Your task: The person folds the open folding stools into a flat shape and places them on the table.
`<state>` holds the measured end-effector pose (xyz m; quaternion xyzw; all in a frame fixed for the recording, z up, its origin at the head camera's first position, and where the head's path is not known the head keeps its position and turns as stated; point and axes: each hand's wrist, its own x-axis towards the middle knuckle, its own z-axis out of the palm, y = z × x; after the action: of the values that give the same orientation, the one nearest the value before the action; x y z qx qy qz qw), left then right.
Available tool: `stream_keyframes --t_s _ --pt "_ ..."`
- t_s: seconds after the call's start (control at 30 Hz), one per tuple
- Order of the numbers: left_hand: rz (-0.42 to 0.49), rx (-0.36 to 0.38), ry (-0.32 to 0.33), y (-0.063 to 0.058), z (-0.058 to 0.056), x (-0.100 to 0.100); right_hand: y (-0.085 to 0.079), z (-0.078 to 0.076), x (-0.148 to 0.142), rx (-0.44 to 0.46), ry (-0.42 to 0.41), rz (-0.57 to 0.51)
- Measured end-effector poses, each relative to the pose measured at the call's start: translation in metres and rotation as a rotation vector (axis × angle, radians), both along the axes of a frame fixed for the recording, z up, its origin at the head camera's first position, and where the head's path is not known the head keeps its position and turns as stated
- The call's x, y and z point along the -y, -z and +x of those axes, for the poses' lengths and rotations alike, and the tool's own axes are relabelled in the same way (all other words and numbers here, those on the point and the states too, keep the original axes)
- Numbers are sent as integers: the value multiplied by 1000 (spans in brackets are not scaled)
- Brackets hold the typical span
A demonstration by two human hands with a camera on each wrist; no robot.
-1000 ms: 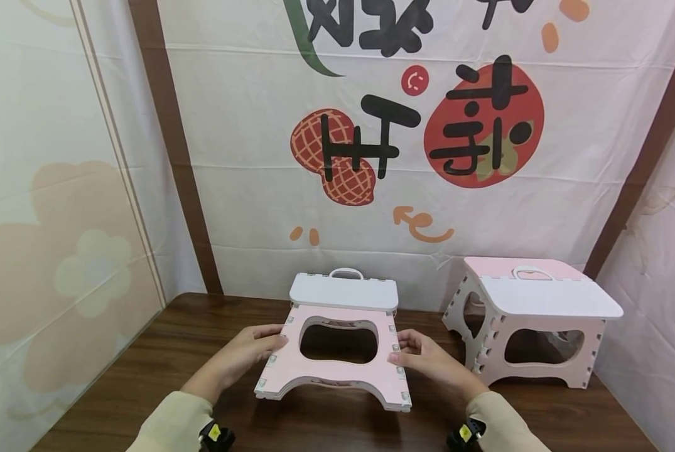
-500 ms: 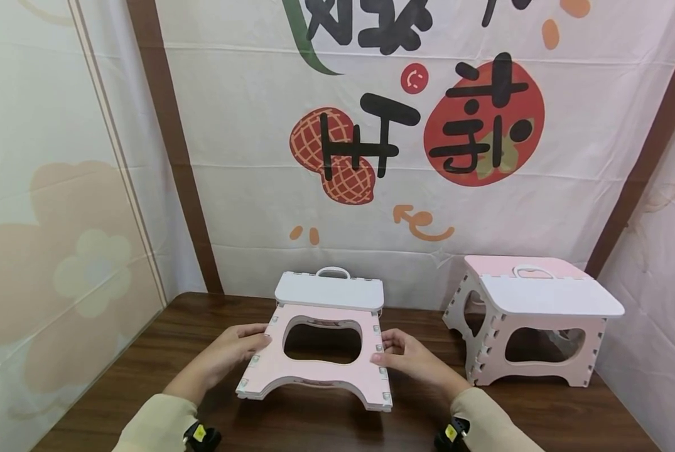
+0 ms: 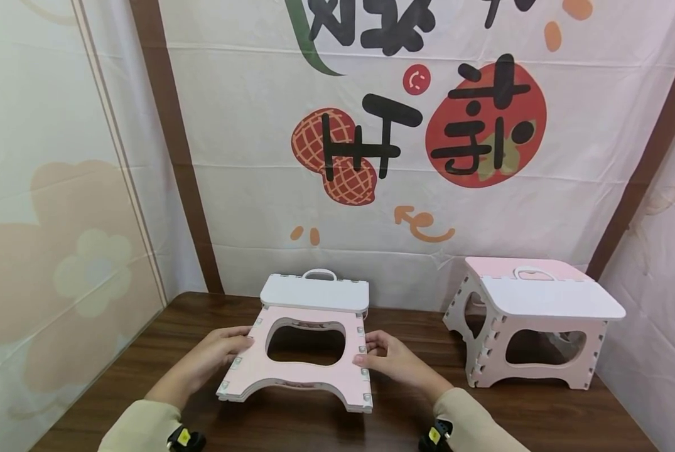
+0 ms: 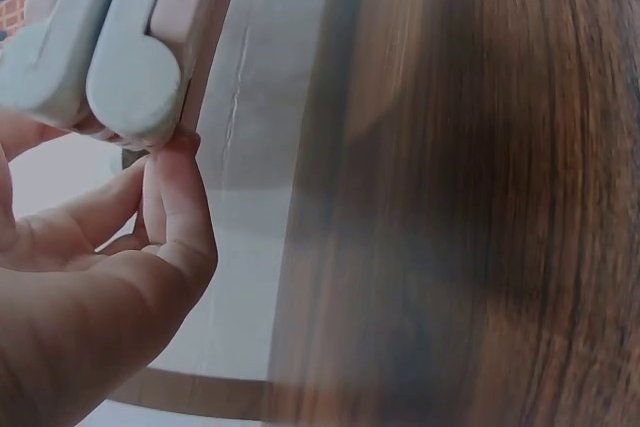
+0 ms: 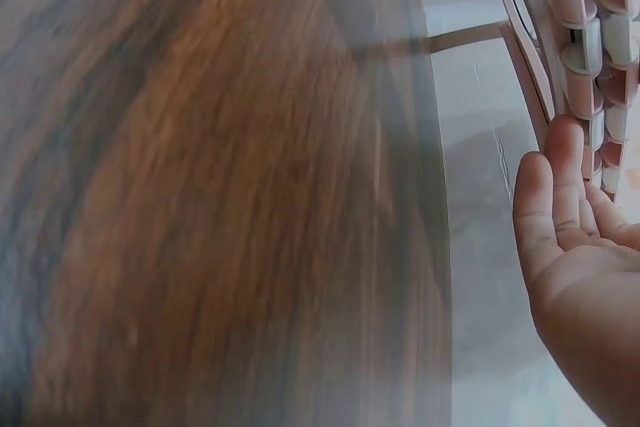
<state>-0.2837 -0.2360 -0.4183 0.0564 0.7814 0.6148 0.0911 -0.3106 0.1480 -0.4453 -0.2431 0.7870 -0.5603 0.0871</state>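
Note:
A folded pink and white step stool (image 3: 252,376) is held between both hands, its pink leg panel facing up and its near end raised off the table. Beyond that panel lies the white seat strip with a small carrying handle (image 3: 319,272). My left hand (image 3: 210,359) grips the left edge, thumb on top; in the left wrist view its fingers (image 4: 185,192) touch the stool's rounded white corners. Along the right edge, my right hand (image 3: 399,361) holds with its thumb on top. The right wrist view shows its fingers (image 5: 535,197) against the hinged side.
A second stool (image 3: 552,298), unfolded and upright, stands on the right of the dark wooden table (image 3: 145,376). A printed cloth backdrop (image 3: 247,188) hangs behind the table, with more cloth (image 3: 662,301) at the sides.
Both hands have carried the folded stool leftward over the table, keeping their hold on its edges. The unfolded stool stays in place.

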Motion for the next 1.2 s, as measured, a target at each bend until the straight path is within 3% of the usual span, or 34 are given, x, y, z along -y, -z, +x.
stream_keyframes --t_s 0.17,0.4,0.67,1.2 --pt "-10 -12 6 0 1 6 1 -1 9 3 3 -20" --pt "-53 3 -65 -3 7 10 2 -1 21 15 -18 -36" --pt "-92 5 -93 -5 10 20 1 -2 32 19 -33 -43" --pt "-146 -11 -135 -5 11 29 0 -6 63 -7 0 5"
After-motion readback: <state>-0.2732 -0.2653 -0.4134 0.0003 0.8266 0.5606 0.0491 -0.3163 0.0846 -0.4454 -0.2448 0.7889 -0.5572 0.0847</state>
